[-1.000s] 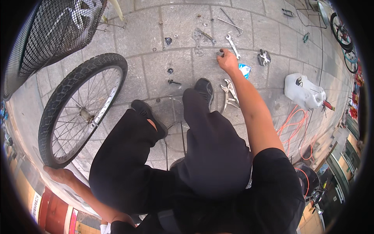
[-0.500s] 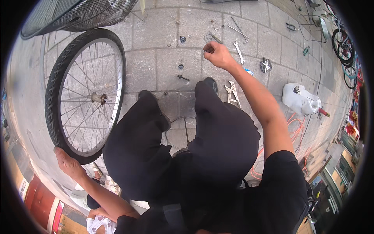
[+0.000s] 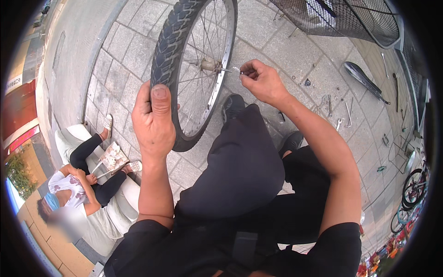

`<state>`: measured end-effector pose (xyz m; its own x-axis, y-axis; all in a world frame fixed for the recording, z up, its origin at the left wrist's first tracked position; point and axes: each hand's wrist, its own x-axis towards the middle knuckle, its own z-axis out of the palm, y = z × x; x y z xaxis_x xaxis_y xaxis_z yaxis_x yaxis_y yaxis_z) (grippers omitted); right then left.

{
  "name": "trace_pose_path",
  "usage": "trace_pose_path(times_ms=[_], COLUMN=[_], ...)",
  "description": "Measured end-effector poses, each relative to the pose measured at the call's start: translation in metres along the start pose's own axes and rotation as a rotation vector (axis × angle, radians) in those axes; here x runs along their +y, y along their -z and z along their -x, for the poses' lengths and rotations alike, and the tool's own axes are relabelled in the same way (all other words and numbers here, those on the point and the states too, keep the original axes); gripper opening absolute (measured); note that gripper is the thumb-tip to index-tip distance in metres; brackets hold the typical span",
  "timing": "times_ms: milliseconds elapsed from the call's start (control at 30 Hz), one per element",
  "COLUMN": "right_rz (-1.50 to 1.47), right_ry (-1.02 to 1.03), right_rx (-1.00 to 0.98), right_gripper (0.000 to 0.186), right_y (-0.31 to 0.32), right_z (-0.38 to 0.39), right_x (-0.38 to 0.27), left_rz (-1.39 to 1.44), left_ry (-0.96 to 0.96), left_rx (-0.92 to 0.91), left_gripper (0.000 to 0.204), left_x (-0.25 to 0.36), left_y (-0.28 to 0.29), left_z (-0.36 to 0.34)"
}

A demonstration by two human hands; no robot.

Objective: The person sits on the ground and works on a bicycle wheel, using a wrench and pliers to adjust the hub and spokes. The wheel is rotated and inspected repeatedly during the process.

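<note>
My left hand (image 3: 153, 117) grips the black knobby tyre (image 3: 168, 55) of an upright, slightly tilted bicycle wheel, thumb on the tread. The wheel's hub (image 3: 207, 65) has a threaded axle (image 3: 225, 70) sticking out to the right. My right hand (image 3: 263, 83) is just right of the axle end, thumb and fingers pinched on a small dark part (image 3: 241, 73), too small to name surely. On the paving beyond my right hand lie a small black ring (image 3: 307, 82), a wrench (image 3: 338, 124), hex keys (image 3: 348, 114) and several other small parts.
A person (image 3: 74, 189) sits on a pale seat at lower left, holding a bag (image 3: 113, 159). A black mesh basket (image 3: 360, 23) stands at upper right, near a long black part (image 3: 362, 81). Parked bicycles (image 3: 410, 189) are at far right. My knee (image 3: 235, 171) is below the wheel.
My view has swung left. The wheel, held by my left hand, is higher and more central. My right hand has moved from over the scattered parts to beside the axle.
</note>
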<state>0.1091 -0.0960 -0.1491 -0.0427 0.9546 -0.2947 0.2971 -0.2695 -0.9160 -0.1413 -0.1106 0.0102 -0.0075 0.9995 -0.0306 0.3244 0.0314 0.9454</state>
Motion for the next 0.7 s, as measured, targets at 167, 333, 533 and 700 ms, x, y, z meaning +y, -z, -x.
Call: trace_pose_path(times_ms=[167,333,533,700], right_rz=[-0.086,-0.081,-0.040,-0.179], right_ry=[0.008,-0.023,-0.030,-0.050], right_rx=[0.068,0.050,0.003,0.058], right_gripper=[0.029,0.028,0.030,0.029], right_y=[-0.035,-0.033,-0.027,-0.042], right_z=[-0.018,-0.022,-0.022,-0.023], right_x=[0.013,0.010,0.007,0.031], left_rz=[0.019,0.019,0.011,-0.010], left_ry=[-0.006,0.044,0.048,0.048], left_rx=[0.050,0.080,0.079,0.079], left_gripper=[0.050,0.053,0.053,0.058], left_x=[0.009,0.010,0.013,0.010], left_y=[-0.008,-0.007,-0.011,-0.007], left_z=[0.002,0.001,0.000,0.002])
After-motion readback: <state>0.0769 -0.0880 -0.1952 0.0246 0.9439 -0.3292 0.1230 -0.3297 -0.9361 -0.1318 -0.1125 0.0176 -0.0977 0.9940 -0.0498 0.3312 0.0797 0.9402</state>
